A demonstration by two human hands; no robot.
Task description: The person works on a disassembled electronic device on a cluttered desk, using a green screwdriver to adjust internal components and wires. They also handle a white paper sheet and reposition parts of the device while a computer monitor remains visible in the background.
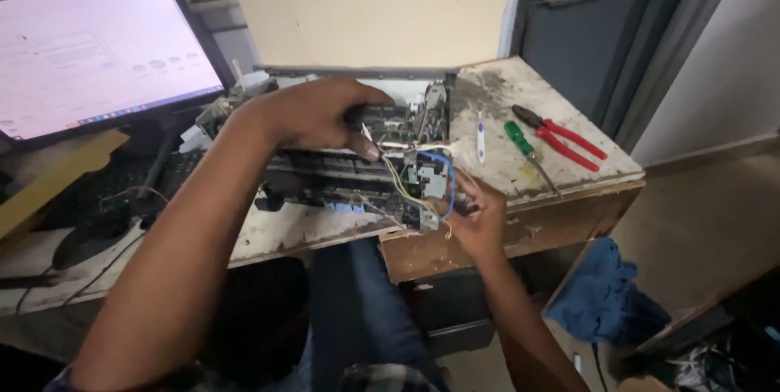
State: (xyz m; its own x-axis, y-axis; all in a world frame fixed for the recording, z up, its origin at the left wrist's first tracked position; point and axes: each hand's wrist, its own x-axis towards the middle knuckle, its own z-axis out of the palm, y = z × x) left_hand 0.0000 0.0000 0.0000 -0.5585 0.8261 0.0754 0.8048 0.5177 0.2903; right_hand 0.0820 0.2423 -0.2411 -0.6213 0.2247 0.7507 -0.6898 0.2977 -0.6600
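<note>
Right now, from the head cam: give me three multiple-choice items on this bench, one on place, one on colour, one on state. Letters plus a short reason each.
1. Where do the pliers lie?
A. on the worn table, right of the opened printer
B. on the floor by the blue cloth
C. on the keyboard

2. What colour is the screwdriver handle?
A. yellow
B. green
C. black

3. What is the state of the monitor?
A. dark
B. lit
C. face down

Key: 1 A, they rest on the table beside the opened printer. 2 B, the handle shows green next to the red plier grips. 3 B, its screen glows white at upper left.
</note>
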